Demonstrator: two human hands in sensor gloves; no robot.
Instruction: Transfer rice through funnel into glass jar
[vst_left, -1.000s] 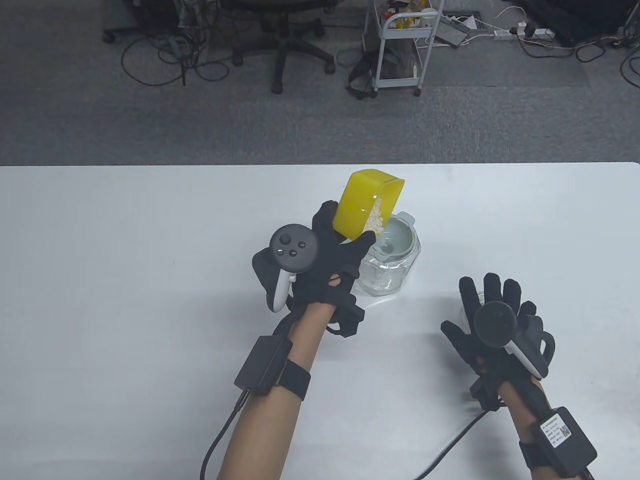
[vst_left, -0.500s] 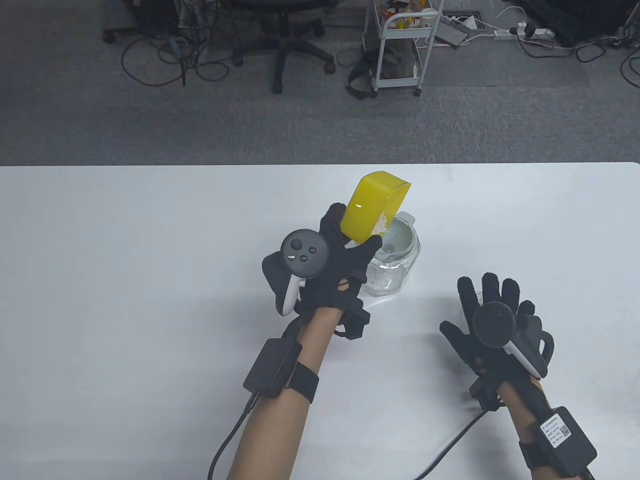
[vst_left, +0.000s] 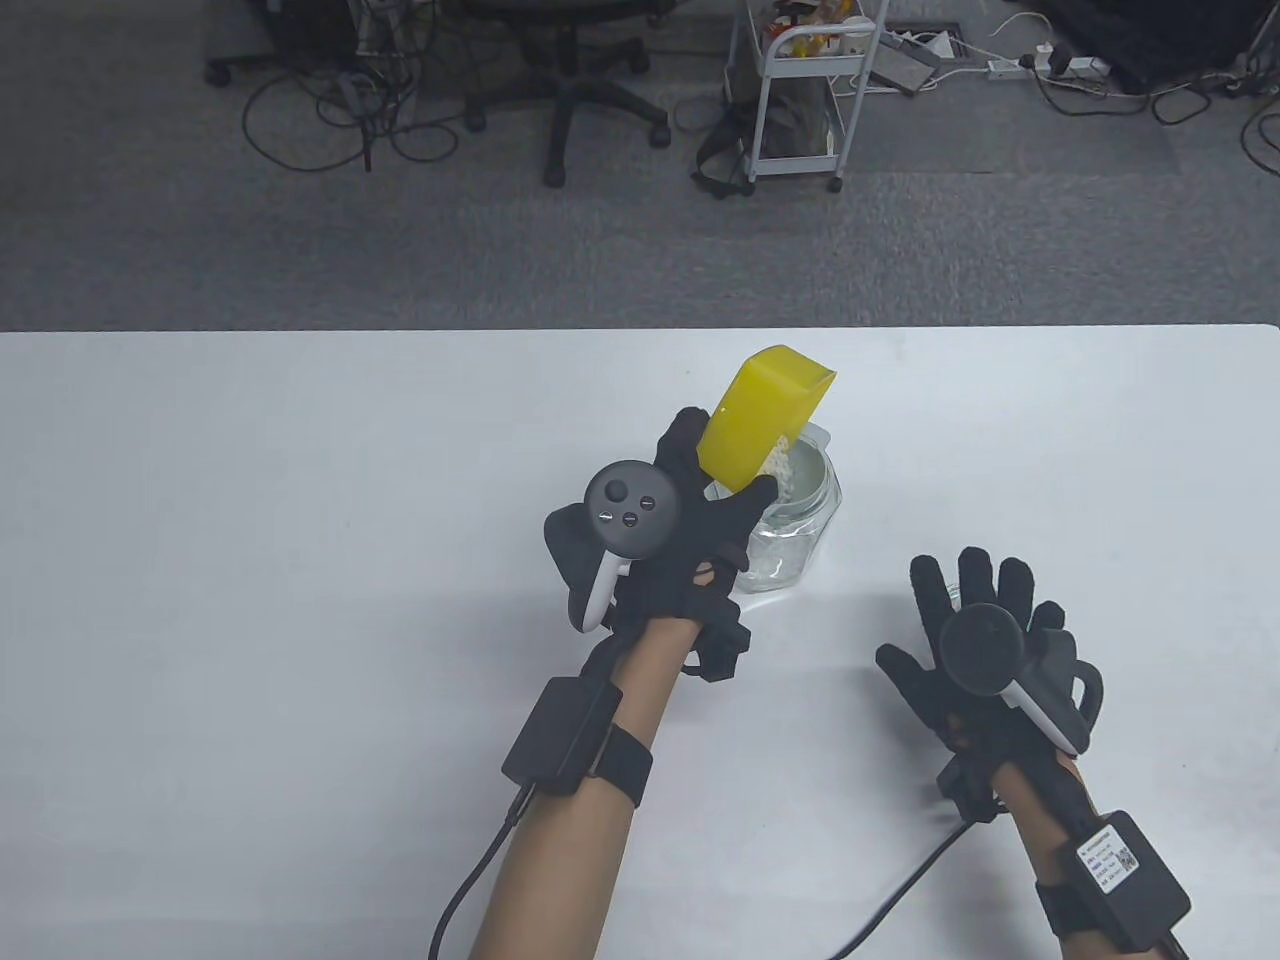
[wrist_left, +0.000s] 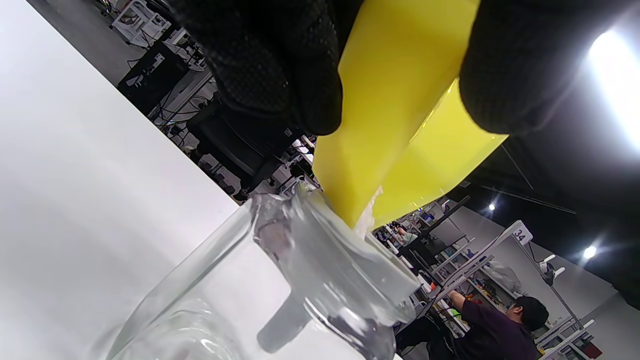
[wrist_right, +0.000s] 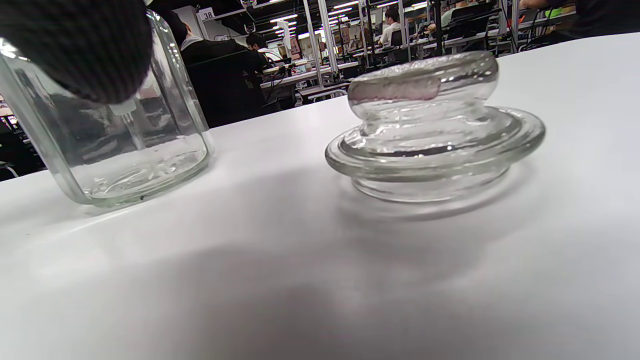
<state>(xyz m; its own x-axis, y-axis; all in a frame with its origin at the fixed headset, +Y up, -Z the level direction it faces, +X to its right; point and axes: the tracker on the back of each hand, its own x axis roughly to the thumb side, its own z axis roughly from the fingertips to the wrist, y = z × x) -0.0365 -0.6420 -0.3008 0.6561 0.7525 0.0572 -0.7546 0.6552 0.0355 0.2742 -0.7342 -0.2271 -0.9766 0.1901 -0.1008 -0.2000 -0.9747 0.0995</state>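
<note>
My left hand (vst_left: 722, 462) grips a yellow container (vst_left: 765, 420) and tilts it steeply over the glass jar (vst_left: 790, 535). White rice (vst_left: 780, 462) spills from its lower lip into the pale funnel (vst_left: 808, 480) seated in the jar mouth. In the left wrist view the container (wrist_left: 395, 125) tips onto the funnel (wrist_left: 330, 260), with rice (wrist_left: 367, 220) at its edge, above the jar (wrist_left: 200, 310). My right hand (vst_left: 975, 590) lies open with fingers spread over the glass lid (wrist_right: 430, 130), right of the jar (wrist_right: 125, 150).
The white table (vst_left: 300, 600) has its far edge toward a grey floor with an office chair (vst_left: 560, 90) and a white cart (vst_left: 800, 90). Cables run from both wrists off the bottom edge.
My left hand has moved a little right and tipped the yellow container more steeply; the rice has slid to its lip and falls into the funnel. The right hand has hardly moved.
</note>
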